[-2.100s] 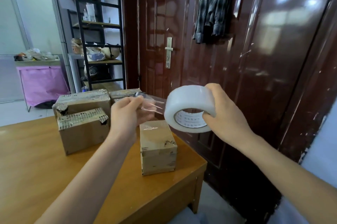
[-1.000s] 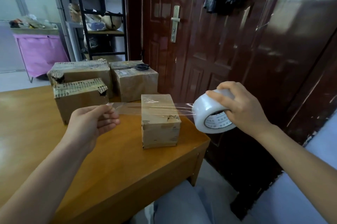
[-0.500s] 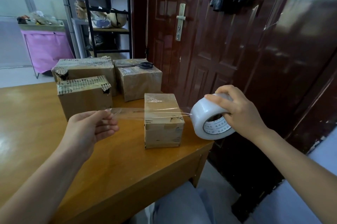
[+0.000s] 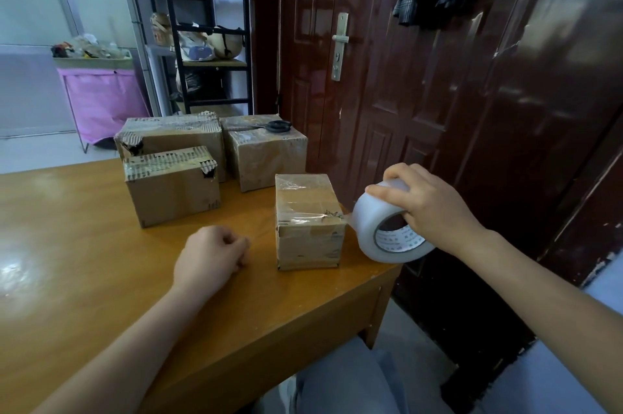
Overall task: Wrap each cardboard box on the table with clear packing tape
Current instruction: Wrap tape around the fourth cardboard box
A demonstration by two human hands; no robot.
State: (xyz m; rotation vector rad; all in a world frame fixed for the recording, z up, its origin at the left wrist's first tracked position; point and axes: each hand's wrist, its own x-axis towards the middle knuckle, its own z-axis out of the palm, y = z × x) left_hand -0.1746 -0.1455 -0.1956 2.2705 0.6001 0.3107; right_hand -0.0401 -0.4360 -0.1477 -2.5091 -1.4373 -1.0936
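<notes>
- The strip of clear tape that was held stretched in the air above the small box [image 4: 308, 221] half a second ago is now down: a glossy band crosses the box's top near its front edge.
- The left hand [image 4: 210, 258], which was raised beside the box, has come down to the table [image 4: 84, 278] just left of the box. Its fingers are curled in, seemingly pinching the free end of the tape, though the clear film is too faint there to make out.
- The right hand [image 4: 428, 208] has lowered the tape roll [image 4: 387, 228] to the table's right-hand corner, just beside the box. Its fingers are clamped over the roll's rim, and a short span of tape runs from the roll to the box's top right edge.
- In my judgement, one band is being laid over this box; it has yet to be pressed down the sides and cut.
- Three more cardboard boxes stand together further back on the table: a front one [image 4: 172, 187], a long one [image 4: 170, 137] behind it, and a right one [image 4: 268, 154] with black-handled scissors [image 4: 276, 126] lying on top. They carry torn old tape.
- Small print circles the roll's inner core, but it is too small to read. No brand or label is legible on any box.
</notes>
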